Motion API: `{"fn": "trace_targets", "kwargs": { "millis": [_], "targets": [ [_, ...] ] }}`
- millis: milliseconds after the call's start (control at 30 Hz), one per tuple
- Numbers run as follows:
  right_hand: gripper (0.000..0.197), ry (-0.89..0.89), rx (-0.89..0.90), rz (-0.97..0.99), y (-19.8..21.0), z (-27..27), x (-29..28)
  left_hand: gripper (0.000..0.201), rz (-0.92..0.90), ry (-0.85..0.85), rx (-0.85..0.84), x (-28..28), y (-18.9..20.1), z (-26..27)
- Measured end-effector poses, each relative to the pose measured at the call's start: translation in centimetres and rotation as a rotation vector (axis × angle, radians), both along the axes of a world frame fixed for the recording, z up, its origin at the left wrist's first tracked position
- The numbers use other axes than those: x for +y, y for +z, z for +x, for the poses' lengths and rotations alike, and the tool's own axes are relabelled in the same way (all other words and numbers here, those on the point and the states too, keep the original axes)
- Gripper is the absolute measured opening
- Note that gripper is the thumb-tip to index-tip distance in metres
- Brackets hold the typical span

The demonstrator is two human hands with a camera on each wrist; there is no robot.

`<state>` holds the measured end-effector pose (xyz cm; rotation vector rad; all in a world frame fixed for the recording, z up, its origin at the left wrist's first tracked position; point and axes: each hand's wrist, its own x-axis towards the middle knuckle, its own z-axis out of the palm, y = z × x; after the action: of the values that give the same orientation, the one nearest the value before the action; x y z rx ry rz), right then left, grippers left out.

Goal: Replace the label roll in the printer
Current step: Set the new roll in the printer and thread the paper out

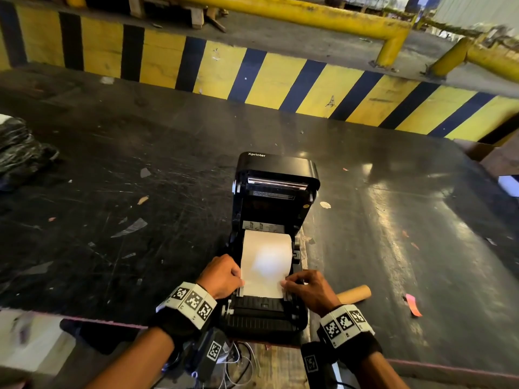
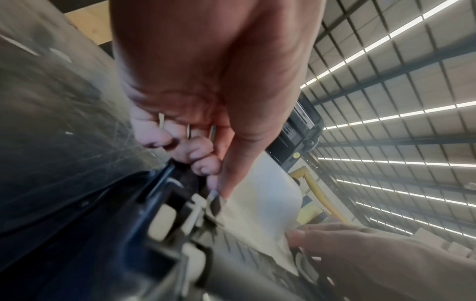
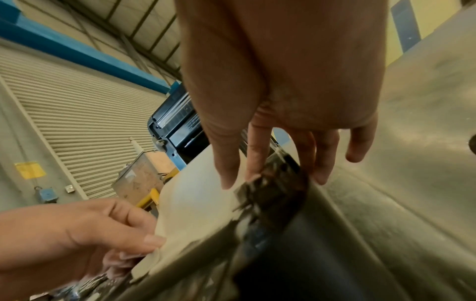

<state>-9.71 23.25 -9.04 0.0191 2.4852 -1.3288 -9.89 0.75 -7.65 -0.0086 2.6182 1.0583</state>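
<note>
A black label printer [image 1: 276,175] stands on the dark table with its lid open. White label paper [image 1: 265,265] runs from the roll in its bay towards me, over the front. My left hand [image 1: 241,282] pinches the paper's left edge with thumb and forefinger [image 2: 219,193], its other fingers curled. My right hand [image 1: 284,283] pinches the right edge, thumb [image 3: 226,179] on top of the sheet [image 3: 201,203], its outer fingers hanging straight beside the printer. An empty cardboard core [image 1: 355,293] lies just right of the printer.
Paper scraps litter the scratched table [image 1: 140,192]. Black plastic bags [image 1: 19,147] sit at the far left and a cardboard box [image 1: 488,161] at the far right. A yellow-and-black striped barrier [image 1: 252,77] runs behind. Cables [image 1: 238,360] hang below the near edge.
</note>
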Motion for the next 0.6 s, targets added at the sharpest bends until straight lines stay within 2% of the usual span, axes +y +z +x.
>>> {"fn": "trace_targets", "kwargs": {
  "millis": [233, 400, 600],
  "targets": [
    [0.017, 0.033, -0.042, 0.028, -0.25, -0.17, 0.33, 0.018, 0.054, 0.045, 0.029, -0.14, 0.16, -0.03],
    [0.013, 0.005, 0.019, 0.038, -0.52, -0.38, 0.33, 0.021, -0.008, -0.057, -0.013, -0.17, 0.78, -0.28],
    [0.024, 0.023, 0.001, 0.073, -0.45, -0.17, 0.2, 0.012, 0.063, -0.004, -0.01, -0.66, 0.28, -0.52]
  ]
}}
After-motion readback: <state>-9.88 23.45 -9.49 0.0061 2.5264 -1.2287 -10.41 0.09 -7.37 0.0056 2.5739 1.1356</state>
